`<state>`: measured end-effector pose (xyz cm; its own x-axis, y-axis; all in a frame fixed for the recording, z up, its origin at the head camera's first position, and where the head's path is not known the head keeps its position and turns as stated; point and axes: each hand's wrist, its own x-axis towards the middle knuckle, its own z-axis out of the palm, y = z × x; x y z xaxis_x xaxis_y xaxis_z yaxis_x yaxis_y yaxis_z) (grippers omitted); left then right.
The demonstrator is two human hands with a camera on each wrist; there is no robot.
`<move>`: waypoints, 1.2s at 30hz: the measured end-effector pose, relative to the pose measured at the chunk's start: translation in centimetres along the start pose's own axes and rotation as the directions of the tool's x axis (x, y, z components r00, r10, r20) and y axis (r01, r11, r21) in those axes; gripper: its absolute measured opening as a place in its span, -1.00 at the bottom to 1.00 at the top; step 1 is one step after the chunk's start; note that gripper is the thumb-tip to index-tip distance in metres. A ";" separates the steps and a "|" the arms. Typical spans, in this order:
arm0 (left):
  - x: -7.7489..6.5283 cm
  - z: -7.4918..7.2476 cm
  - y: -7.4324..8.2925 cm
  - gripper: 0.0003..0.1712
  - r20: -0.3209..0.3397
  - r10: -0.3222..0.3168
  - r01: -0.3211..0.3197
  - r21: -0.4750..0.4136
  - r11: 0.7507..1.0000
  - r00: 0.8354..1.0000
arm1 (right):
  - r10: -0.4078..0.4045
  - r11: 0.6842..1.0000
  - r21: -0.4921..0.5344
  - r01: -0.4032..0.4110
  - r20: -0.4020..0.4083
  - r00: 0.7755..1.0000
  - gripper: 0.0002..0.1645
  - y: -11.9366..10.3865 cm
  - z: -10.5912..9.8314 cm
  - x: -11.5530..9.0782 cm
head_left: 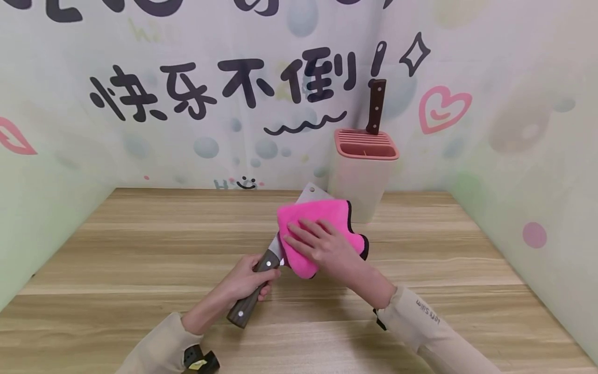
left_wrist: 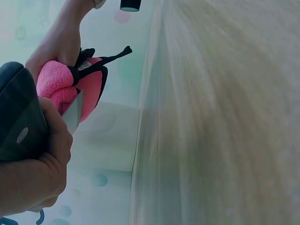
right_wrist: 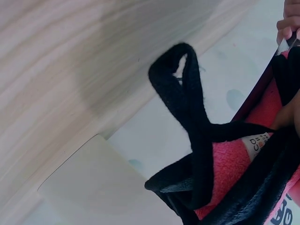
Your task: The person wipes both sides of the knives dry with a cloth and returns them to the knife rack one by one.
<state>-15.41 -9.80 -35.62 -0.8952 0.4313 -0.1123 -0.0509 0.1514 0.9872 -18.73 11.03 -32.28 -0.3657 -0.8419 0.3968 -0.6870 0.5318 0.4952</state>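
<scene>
My left hand (head_left: pixel 247 280) grips the dark wooden handle of a cleaver (head_left: pixel 252 298), tilted with its blade pointing up and away. The blade's far corner, with a small hole in it, shows beyond a pink cloth (head_left: pixel 303 210) with black edging. Over the blade, my right hand (head_left: pixel 322 246) holds this cloth, fingers spread across its top. In the left wrist view the cloth (left_wrist: pixel 54 79) is folded about the blade (left_wrist: pixel 72 112), hiding much of it. A black loop and a white label (right_wrist: pixel 255 143) show on the cloth's underside in the right wrist view.
A cream knife block (head_left: pixel 357 182) with a pink slotted top stands at the back, just beyond the cloth. One brown-handled knife (head_left: pixel 376 106) is upright in it. The wooden table (head_left: pixel 163 234) meets a printed backdrop (head_left: pixel 177 150) behind and at both sides.
</scene>
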 end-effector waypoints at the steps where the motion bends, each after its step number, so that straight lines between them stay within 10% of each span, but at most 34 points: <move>1: 0.0 0.0 0.0 -0.85 0.003 0.000 0.000 -0.004 1.000 1.000 | -0.009 1.000 -0.002 0.009 -0.007 1.000 -0.36 -0.1 0.0 0.0; 16: 0.0 -0.3 0.1 -0.80 0.017 -0.011 0.011 0.004 1.000 1.000 | -0.123 0.992 -0.015 0.123 -0.019 0.992 -0.37 -0.9 -0.4 0.1; 36: -0.3 -0.2 0.0 -0.83 0.005 0.030 -0.030 0.032 0.999 1.000 | -0.026 0.997 0.070 0.024 0.031 0.999 -0.35 0.6 0.0 0.4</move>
<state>-15.23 -10.07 -35.60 -0.8942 0.4398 -0.0832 -0.0098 0.1666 0.9860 -19.28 11.05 -31.78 -0.3670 -0.8577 0.3600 -0.7377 0.5041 0.4491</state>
